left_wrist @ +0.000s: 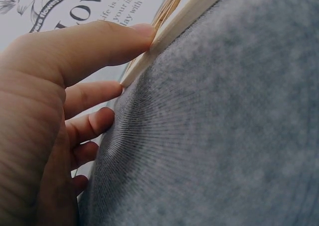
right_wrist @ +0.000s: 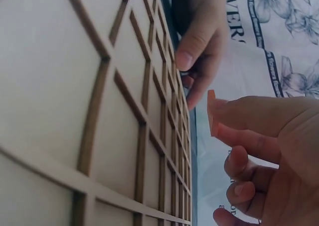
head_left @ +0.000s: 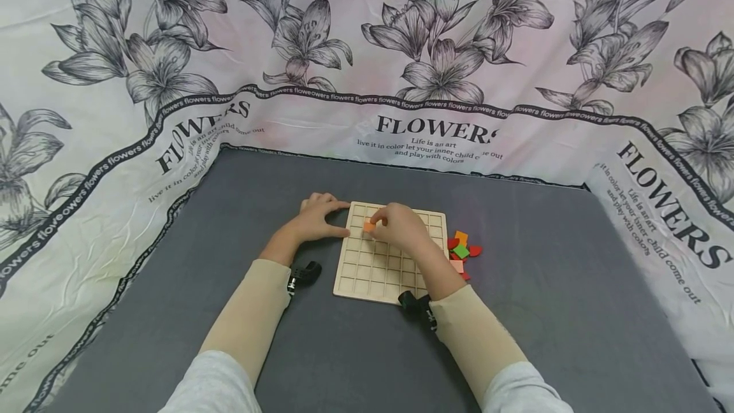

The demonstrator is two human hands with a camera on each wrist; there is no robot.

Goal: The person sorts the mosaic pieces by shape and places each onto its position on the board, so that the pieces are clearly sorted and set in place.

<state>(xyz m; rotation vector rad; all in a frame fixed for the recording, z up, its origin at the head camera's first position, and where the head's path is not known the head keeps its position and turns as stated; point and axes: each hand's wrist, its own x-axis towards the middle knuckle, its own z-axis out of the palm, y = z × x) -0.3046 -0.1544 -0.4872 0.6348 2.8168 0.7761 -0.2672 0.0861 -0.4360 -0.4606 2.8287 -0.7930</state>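
Observation:
A square wooden grid board [head_left: 367, 276] lies flat on the grey table. My left hand [head_left: 314, 218] is at its left side, with the thumb and index finger touching the edge and the other fingers free, as the left wrist view shows. Over the upper left part of the board, my right hand [head_left: 406, 229] pinches a thin orange tile [right_wrist: 211, 114] between thumb and index finger. In the right wrist view the tile is seen nearly edge-on and apart from the board. Its remaining fingers are curled loosely.
Several loose tiles lie by the board's right edge, among them a green tile [head_left: 460, 251], a red piece [head_left: 475, 251], a pink tile [head_left: 457, 266] and an orange tile [head_left: 461, 236]. A flower-printed cloth [head_left: 309, 110] stands behind the grey tabletop [head_left: 545, 260].

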